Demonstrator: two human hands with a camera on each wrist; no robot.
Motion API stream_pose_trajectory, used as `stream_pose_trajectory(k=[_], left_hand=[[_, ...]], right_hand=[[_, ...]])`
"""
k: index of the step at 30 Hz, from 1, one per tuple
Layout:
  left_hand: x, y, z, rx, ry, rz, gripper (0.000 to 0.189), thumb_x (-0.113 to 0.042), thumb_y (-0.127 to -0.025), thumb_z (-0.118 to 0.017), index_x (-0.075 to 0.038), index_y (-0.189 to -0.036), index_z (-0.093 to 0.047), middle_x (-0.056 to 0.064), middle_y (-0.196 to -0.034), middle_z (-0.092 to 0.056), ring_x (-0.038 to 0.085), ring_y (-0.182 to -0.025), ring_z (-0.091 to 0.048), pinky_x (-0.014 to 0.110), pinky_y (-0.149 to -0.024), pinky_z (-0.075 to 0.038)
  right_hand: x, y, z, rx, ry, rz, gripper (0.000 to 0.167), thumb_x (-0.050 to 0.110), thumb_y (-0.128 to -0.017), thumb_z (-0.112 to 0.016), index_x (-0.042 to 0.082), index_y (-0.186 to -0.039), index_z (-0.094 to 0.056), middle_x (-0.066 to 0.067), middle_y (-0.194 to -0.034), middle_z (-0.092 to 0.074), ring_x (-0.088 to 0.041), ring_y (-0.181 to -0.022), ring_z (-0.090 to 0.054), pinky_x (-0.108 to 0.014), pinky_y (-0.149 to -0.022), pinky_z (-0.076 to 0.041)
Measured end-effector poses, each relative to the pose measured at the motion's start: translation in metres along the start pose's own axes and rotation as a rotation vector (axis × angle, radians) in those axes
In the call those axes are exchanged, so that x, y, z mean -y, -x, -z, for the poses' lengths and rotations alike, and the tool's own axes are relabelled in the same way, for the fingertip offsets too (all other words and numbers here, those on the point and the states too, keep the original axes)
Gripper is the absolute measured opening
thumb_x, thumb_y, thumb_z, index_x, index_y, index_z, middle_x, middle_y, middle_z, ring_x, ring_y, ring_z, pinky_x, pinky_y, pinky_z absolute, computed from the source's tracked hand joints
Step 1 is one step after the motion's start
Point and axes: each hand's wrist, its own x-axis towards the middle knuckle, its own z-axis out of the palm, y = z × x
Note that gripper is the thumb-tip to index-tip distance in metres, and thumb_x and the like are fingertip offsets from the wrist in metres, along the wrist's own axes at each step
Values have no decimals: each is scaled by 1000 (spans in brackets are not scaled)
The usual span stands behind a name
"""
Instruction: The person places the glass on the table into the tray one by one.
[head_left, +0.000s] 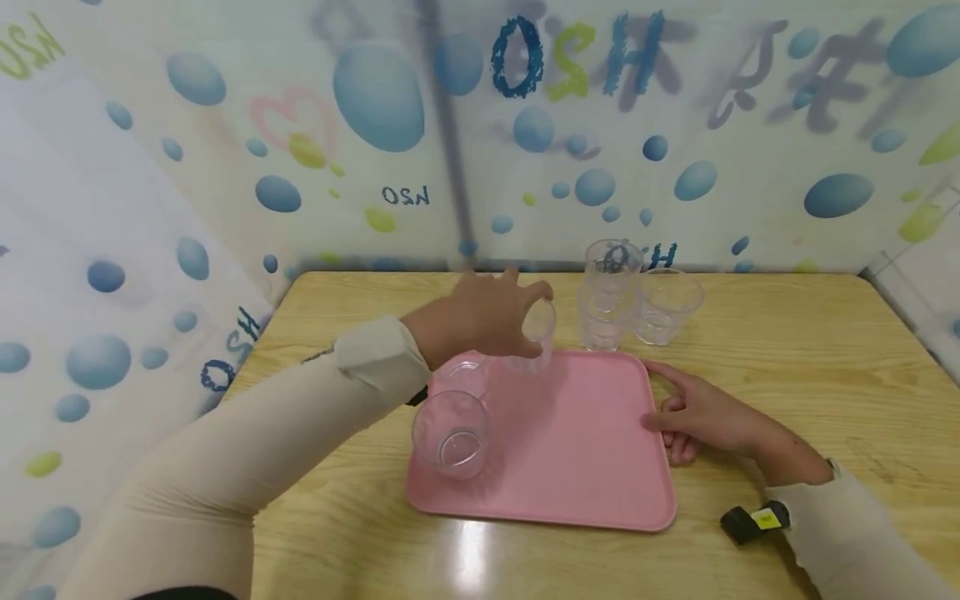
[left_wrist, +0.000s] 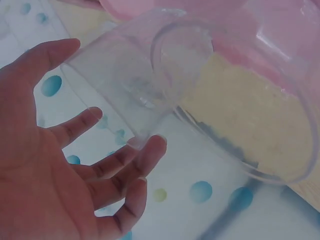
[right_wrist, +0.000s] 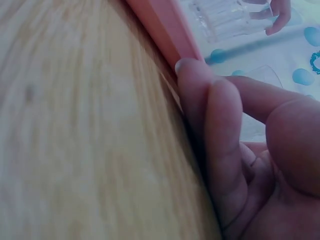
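My left hand [head_left: 487, 321] spans a clear tumbler [head_left: 542, 321] over the far edge of a pink tray [head_left: 585, 450], thumb and fingers curved about its sides. In the left wrist view, the fingertips of that hand [left_wrist: 65, 165] are right at the edge of the clear plastic. Two more clear tumblers sit on the tray's left side, the nearer one [head_left: 450, 437] in front of the other [head_left: 461, 379]. My right hand [head_left: 701, 417] holds the tray's right edge, thumb on the rim, other fingers curled beside it; the right wrist view shows those fingers [right_wrist: 220, 145] against the tray's side.
Beyond the tray's far right corner stand stacked clear tumblers [head_left: 602, 312] and a wider one [head_left: 663, 312] beside them. The wooden table [head_left: 810, 358] ends at a wall covering [head_left: 480, 183] printed with blue drops.
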Motion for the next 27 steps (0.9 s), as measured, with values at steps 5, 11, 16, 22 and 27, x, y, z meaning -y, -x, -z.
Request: stream_pose_trajectory(k=[5, 11, 16, 22, 27], left_hand=[[-5, -1, -6, 36, 20, -26, 72, -61, -88, -64, -38, -149, -34, 9, -142, -50, 25, -124, -56, 62, -110, -32], [-8, -1, -10, 41, 9, -27, 73, -62, -87, -65, -38, -149, -34, 10, -145, -48, 28, -128, -54, 60, -109, -34], [-10, 0, -12, 61, -3, -29, 74, -62, -87, -65, -37, -149, -35, 12, -146, -47, 31, -128, -55, 62, -111, -32], [-12, -2, -15, 76, -21, -24, 74, -62, -87, -66, -38, -149, -34, 11, -146, -46, 33, -128, -55, 64, -112, -29], [-16, -3, -16, 85, -32, -33, 77, -63, -86, -67, -37, -150, -34, 11, -148, -45, 33, -121, -58, 60, -107, -38]], right_hand=[[-2, 1, 1, -6, 6, -12, 94, 19, -98, -66, 14, -161, 4, -11, -70, -66, -18, -52, -67, -44, -54, -58], [-2, -1, 0, -15, 0, -1, 93, 18, -97, -66, 15, -162, 2, -10, -69, -65, -17, -51, -67, -44, -53, -58], [-2, -1, 0, 3, -11, 19, 94, 17, -98, -65, 14, -161, 3, -10, -68, -64, -18, -51, -67, -44, -52, -58], [-1, -1, 1, 7, -31, 14, 94, 17, -98, -65, 15, -161, 4, -9, -68, -63, -17, -51, -66, -44, -52, -58], [-2, -1, 1, 7, -31, 17, 95, 16, -97, -66, 14, -161, 5, -9, -68, -62, -17, -50, -66, -43, -52, -58]])
